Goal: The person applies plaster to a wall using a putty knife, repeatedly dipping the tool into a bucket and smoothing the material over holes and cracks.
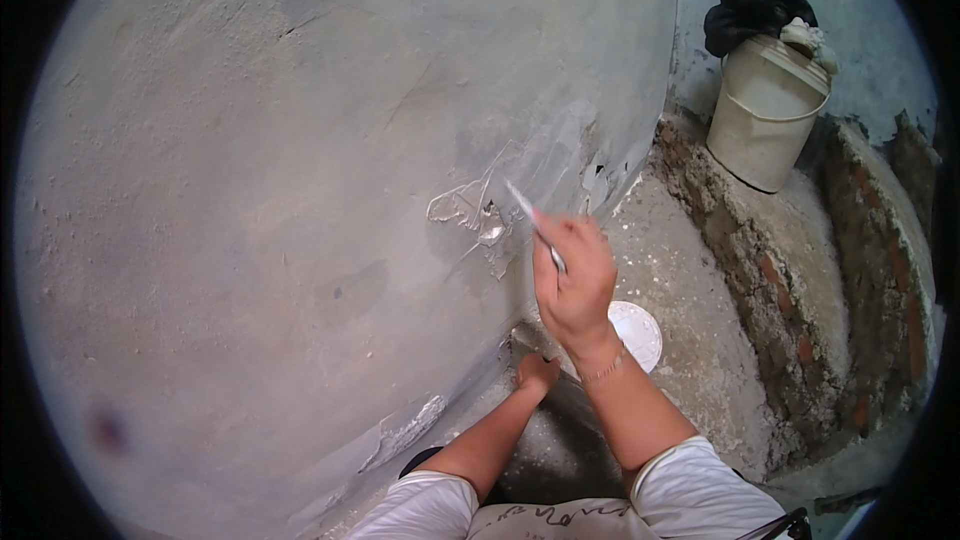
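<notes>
My right hand (575,280) is closed around a putty knife (521,202), a thin pale blade seen nearly edge-on. It is raised in front of the grey wall (250,190), close to a patch of wet putty (462,206) with ridges and a small dark hole. Whether the blade touches the wall I cannot tell. Lower down, my left hand (538,373) is closed beside the foot of the wall, next to a dull grey-brown surface. Its fingers are partly hidden, and what they hold, if anything, does not show.
A round white tub (636,336) stands on the speckled floor behind my right wrist. Rough concrete and brick steps (790,290) rise at the right. A white lidded bucket (768,110) sits on a step with a black plastic bag (760,8) on top.
</notes>
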A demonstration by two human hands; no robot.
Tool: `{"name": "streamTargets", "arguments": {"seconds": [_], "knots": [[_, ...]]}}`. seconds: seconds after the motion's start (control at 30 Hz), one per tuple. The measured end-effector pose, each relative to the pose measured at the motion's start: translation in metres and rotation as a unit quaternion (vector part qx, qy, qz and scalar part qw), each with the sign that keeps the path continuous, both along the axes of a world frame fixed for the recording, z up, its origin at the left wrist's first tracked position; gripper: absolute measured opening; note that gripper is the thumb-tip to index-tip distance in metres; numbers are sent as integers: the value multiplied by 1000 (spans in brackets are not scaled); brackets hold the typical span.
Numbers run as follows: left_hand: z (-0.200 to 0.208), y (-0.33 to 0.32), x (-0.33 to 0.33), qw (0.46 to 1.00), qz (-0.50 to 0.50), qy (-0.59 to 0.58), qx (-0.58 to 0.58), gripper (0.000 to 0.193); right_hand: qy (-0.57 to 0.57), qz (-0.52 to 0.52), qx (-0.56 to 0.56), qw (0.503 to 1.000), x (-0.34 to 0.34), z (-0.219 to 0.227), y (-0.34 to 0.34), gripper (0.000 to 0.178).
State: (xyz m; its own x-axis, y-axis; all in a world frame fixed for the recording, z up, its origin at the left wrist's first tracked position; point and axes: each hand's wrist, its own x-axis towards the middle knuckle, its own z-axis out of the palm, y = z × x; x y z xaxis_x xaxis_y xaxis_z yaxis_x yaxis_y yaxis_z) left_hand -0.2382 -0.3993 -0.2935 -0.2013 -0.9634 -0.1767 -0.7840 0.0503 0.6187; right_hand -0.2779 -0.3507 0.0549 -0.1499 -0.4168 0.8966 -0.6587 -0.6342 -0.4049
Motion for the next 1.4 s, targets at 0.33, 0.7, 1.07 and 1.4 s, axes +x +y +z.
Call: {"name": "streamTargets", "arguments": {"seconds": [0.33, 0.7, 1.07, 1.4], "knots": [[-3, -3, -4, 999, -10, 24, 38, 56, 71, -9, -32, 997, 8, 14, 15, 20], [42, 11, -8, 1000, 17, 20, 10, 52, -244, 150, 179, 941, 9, 11, -31, 13], [85, 26, 3, 988, 87, 7, 129, 53, -226, 48, 38, 972, -24, 24, -10, 9], [17, 5, -4, 994, 47, 86, 44, 40, 69, 14, 13, 997, 24, -60, 9, 23]]}}
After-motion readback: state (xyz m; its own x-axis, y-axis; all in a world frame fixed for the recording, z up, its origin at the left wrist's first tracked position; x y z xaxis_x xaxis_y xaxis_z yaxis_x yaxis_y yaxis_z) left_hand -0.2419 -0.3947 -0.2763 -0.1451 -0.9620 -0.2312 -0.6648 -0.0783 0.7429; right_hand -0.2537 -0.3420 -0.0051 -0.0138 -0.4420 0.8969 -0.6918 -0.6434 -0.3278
